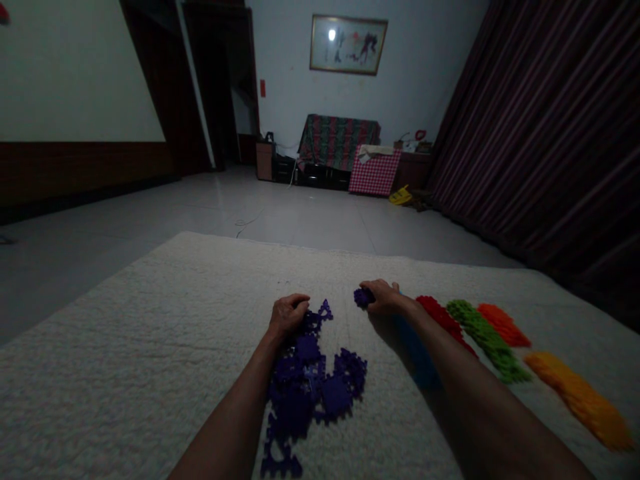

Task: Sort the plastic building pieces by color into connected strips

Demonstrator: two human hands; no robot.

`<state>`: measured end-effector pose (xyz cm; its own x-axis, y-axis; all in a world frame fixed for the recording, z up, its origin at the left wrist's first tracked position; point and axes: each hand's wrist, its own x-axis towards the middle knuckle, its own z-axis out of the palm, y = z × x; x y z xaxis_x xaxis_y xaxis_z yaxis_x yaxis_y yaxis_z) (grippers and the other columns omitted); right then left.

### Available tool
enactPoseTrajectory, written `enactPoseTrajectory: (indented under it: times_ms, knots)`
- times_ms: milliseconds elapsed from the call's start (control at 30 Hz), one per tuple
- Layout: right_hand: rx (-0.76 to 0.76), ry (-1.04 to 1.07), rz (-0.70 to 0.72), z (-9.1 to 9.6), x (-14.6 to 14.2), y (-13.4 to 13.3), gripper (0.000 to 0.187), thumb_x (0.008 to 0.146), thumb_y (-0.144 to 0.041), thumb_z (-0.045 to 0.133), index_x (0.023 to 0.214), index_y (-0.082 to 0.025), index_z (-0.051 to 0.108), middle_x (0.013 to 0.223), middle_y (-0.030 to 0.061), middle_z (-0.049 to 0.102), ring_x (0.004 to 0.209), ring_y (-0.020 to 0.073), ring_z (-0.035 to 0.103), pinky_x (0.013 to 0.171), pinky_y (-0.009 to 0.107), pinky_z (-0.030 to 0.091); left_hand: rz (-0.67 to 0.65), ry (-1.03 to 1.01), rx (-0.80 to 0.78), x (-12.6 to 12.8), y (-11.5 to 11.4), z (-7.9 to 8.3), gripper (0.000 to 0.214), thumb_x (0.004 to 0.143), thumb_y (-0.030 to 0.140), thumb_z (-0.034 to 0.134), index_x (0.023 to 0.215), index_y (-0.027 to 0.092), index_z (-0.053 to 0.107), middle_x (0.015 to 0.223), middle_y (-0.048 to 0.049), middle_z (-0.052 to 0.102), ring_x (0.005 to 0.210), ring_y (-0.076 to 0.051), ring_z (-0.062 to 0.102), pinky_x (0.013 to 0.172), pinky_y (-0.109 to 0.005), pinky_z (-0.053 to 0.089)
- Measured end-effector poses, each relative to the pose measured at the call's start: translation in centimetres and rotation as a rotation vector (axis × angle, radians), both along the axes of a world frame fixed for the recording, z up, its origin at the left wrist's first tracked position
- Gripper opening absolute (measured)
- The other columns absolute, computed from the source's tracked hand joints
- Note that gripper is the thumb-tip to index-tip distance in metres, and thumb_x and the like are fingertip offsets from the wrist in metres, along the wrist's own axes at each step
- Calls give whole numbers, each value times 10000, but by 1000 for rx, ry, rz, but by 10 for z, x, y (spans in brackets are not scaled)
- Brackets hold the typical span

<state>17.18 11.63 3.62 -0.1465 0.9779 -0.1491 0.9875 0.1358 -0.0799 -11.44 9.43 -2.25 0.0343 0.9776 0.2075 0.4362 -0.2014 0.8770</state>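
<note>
Purple interlocking plastic building pieces [307, 350] with notched edges lie in a loose pile on the cream fleecy mat [150, 347]. My left hand [289, 313] is at the far left edge of this pile, its fingers curled down and together; whatever is under the fingertips is hidden. My right hand [384, 297] is closed on a small stack of purple building pieces [363, 297], to the right of the pile and apart from it. A row of blue pieces [417, 353] lies beneath my right forearm, partly covered by it.
Rows of red [443, 317], green [487, 340], orange [504, 325] and yellow-orange pieces [580, 397] lie on the mat at the right. Beyond the mat is a tiled floor [320, 217], with cloth-covered furniture [340, 143] by the wall. A dark curtain [540, 133] hangs at the right.
</note>
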Motion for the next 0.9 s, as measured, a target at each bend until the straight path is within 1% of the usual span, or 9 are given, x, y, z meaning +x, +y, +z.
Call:
enactPoseTrajectory:
  times_ms: [167,433,500,567,633,700,733,800,900]
  knots:
    - [3,7,13,1,0,2,646,702,-274,666,1332,-277,523,1387,118,537,1299,369,428,1032,605,297,1,-6,13,0,1,-2,224,771,238,599,917,203,765,917,-25,775,863,-174,713,844,-274,548]
    - [-1,10,18,-2,-3,5,684,681,-225,660,1347,-240,507,1376,152,535,1281,370,452,1030,622,297,0,-13,17,0,4,-10,223,783,246,600,929,210,766,893,-10,774,841,-168,712,822,-272,553]
    - [6,6,3,0,-4,3,721,668,-198,655,1368,-233,487,1399,166,506,1304,375,426,1038,626,285,6,-15,14,0,4,-8,217,783,235,603,924,213,766,891,-7,775,845,-167,712,815,-269,555]
    - [71,17,12,3,-6,-4,767,660,-155,640,1399,-226,449,1449,174,449,1349,373,369,1058,630,256,13,-17,12,0,3,-6,209,781,220,609,917,214,767,901,-7,775,857,-166,713,828,-268,553]
    - [181,96,90,5,-11,-20,756,685,-136,614,1413,-216,429,1464,171,430,1354,344,369,1074,592,272,15,-15,4,1,1,-3,202,780,209,616,913,213,768,918,-11,775,866,-166,714,848,-270,550]
    - [260,254,215,4,-18,-44,668,746,-153,581,1399,-202,446,1410,159,490,1285,292,461,1056,504,355,15,-8,-13,1,0,0,200,780,204,622,916,211,769,933,-15,775,872,-168,715,864,-274,547]
    - [260,347,263,2,-23,-58,611,778,-171,566,1380,-200,467,1351,148,540,1216,262,524,1026,456,405,14,-3,-19,1,0,1,203,781,202,624,922,210,769,940,-17,775,878,-169,715,870,-275,545]
    - [234,496,247,-6,-34,-90,479,808,-209,564,1287,-208,551,1205,117,628,1088,240,603,940,412,481,12,2,-29,1,0,2,208,784,200,624,934,207,768,949,-22,774,892,-172,713,874,-274,543]
    - [179,614,154,-19,-45,-130,401,808,-257,606,1207,-224,601,1097,98,653,947,221,648,846,385,529,6,1,-33,0,1,1,214,789,202,619,944,205,766,957,-24,773,906,-173,712,876,-273,542]
